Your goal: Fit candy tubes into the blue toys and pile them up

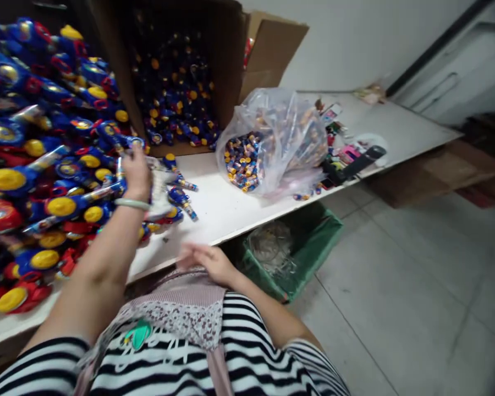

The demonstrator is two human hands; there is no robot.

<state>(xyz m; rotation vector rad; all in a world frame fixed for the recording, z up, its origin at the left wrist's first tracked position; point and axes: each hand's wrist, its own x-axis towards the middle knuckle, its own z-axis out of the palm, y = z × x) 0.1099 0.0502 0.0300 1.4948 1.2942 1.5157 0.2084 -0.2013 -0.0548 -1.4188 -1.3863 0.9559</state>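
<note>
My left hand (pixel 137 175), a pale green bangle at its wrist, reaches to the right edge of a big heap of blue, red and yellow plastic toys (pixel 61 206) with clear tubes. Its fingers are closed at a blue toy (pixel 135 142); part of the grip is hidden. Low in front of my apron, by the table edge, my right hand (pixel 209 263) is blurred, its fingers stretched out and nothing visible in them. Beside my left hand lies a whitish cloth-like thing (pixel 160 187), with a few loose toys (pixel 182 201) to its right on the white table (pixel 214 206).
An open cardboard box (pixel 268 52) behind holds many similar toys. A clear plastic bag (pixel 278 129) with small yellow-capped tubes stands to its right. Farther right are a black cylinder (pixel 365 160) and small clutter. Below the table edge sits a green bin (pixel 313 258) with clear plastic inside.
</note>
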